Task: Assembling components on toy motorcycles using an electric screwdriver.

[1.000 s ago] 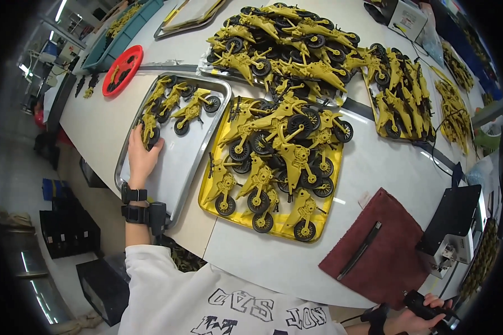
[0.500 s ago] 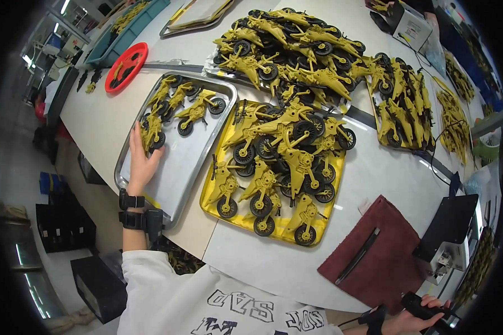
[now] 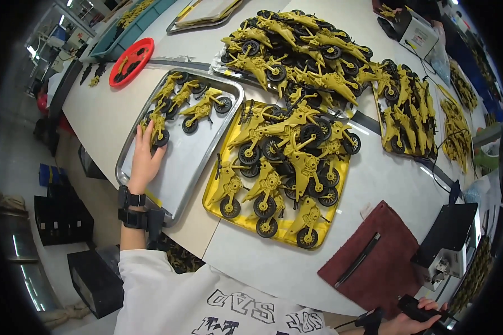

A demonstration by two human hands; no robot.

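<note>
White desk (image 3: 112, 111) under me carries it all — my left hand (image 3: 145, 162) lies open and flat on the steel tray (image 3: 190, 162) near the left edge, fingertips touching a yellow toy motorcycle (image 3: 157, 129) as if lining it up, while my right hand (image 3: 416, 318) grips a black tool (image 3: 425, 310) at the near edge.

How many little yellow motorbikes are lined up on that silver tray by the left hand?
4: on the silver tray, one under the left hand fingertips, then three along the far end. None seem hidden.
</note>
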